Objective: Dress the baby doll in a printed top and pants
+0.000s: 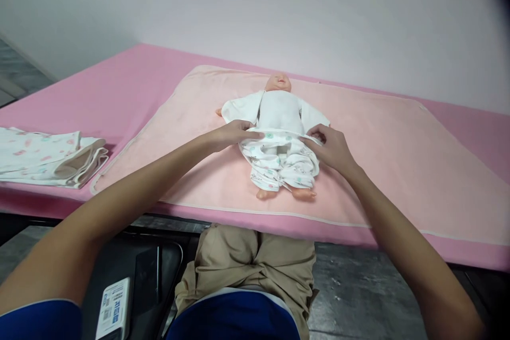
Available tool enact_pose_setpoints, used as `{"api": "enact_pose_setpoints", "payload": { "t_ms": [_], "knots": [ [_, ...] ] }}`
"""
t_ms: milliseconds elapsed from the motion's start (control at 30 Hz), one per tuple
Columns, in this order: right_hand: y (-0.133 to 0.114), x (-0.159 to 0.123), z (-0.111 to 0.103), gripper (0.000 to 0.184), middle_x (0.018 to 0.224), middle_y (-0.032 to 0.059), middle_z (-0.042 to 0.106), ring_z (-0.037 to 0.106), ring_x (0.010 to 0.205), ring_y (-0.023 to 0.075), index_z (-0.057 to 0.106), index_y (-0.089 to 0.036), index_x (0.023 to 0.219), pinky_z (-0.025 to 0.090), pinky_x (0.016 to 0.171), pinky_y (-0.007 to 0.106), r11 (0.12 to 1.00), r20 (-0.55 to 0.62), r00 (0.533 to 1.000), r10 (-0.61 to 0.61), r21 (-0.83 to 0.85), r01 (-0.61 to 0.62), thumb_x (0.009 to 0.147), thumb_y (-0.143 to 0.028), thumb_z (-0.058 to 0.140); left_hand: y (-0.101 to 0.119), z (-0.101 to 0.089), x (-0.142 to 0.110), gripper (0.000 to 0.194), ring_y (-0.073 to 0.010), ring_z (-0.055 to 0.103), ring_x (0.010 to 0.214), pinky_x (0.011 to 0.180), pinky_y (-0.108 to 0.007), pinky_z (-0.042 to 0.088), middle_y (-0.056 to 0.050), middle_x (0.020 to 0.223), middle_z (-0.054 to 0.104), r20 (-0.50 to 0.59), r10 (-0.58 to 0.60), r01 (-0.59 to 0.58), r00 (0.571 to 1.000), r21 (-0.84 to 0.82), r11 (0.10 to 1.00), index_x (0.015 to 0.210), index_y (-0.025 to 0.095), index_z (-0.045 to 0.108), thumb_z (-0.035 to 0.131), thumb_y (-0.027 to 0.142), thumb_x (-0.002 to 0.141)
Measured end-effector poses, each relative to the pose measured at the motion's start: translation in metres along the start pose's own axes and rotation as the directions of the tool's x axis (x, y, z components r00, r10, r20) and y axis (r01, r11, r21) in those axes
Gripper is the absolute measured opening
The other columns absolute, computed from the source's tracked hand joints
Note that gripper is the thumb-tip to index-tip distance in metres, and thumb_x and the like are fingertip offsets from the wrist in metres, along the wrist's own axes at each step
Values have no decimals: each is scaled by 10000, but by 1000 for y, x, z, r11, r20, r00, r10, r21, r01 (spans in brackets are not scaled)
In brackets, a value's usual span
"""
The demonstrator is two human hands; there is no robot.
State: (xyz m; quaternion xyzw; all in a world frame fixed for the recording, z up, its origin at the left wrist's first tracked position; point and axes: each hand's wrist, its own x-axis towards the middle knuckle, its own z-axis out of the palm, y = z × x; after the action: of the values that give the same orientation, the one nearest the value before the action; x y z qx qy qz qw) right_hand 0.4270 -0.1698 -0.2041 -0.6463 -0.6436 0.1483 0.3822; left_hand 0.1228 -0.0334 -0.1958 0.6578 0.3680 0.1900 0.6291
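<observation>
A baby doll (281, 111) lies on its back on a peach blanket (382, 154), its head toward the wall. It wears a white long-sleeved top, and patterned white baby pants (266, 162) cover its legs, with both feet showing at the cuffs. At the waistband's left side, my left hand (235, 134) pinches the cloth between thumb and fingers. Gripping the opposite side of the same waistband is my right hand (329, 144). The band is stretched wide across the doll's belly between them.
Folded patterned cloths (48, 156) lie on the pink table cover (131, 79) at the left. A pale wall rises behind the table. Below its front edge, a white box with a printed label (113, 308) rests on a black chair (95, 255).
</observation>
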Motion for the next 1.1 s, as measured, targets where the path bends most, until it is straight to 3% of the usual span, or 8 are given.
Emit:
{"api": "enact_pose_setpoints", "payload": {
  "t_ms": [167,333,567,667,833,900,1000,1100],
  "knots": [
    [5,0,6,457,690,-18,511,440,675,162,555,-231,772,334,656,341,998,124,991,43,44,-49,958,-583,780,-9,-6,0,443,-141,666,848,749,-283,467,-59,961,742,-21,165,-165,986,14,986,1003,164,762,1009,421,742],
    [-13,44,-1,445,765,-27,556,498,679,153,595,-247,908,379,629,316,938,281,956,85,301,-172,906,-617,842,21,-3,19,494,-134,604,718,624,-281,386,-43,873,694,101,184,-196,978,124,973,1122,195,761,1012,409,754],
    [37,52,29,647,727,-31,489,425,678,147,517,-239,805,328,618,302,898,212,949,234,327,-295,857,-815,806,-17,-26,47,534,-99,404,622,604,-282,263,30,712,463,-122,188,-159,975,214,964,784,200,569,919,600,835],
    [31,42,34,596,725,-22,473,424,700,165,526,-241,822,345,655,321,942,97,984,147,291,-170,971,-796,684,-22,-23,43,496,-109,393,645,625,-282,279,38,731,449,-79,361,-334,929,237,912,843,213,538,833,604,917],
    [-7,69,27,496,666,-4,412,383,666,181,462,-234,757,323,691,370,984,59,991,-121,-126,128,1065,-598,600,11,-15,54,337,-130,425,680,672,-302,317,22,767,495,-46,542,-497,839,342,798,957,228,599,757,523,999],
    [-4,84,32,505,656,-5,389,374,660,183,438,-236,742,333,687,372,986,19,995,-101,-133,102,1055,-591,615,11,-12,64,335,-128,423,658,658,-299,311,31,739,479,-109,522,-480,846,270,834,976,242,578,744,531,1011],
    [24,96,48,566,706,8,504,496,731,212,477,-250,748,438,719,374,979,-39,988,148,144,-141,1020,-725,626,-9,-9,74,395,-114,367,577,585,-278,263,60,659,434,-206,356,-351,911,66,934,993,257,538,726,604,1012],
    [48,93,64,631,847,43,688,656,882,288,655,-272,941,563,801,429,830,122,936,329,436,-348,930,-902,629,-31,-3,75,491,-106,384,555,545,-261,271,57,649,447,-201,180,-207,963,-120,971,959,245,543,760,685,968]
  ]
}}
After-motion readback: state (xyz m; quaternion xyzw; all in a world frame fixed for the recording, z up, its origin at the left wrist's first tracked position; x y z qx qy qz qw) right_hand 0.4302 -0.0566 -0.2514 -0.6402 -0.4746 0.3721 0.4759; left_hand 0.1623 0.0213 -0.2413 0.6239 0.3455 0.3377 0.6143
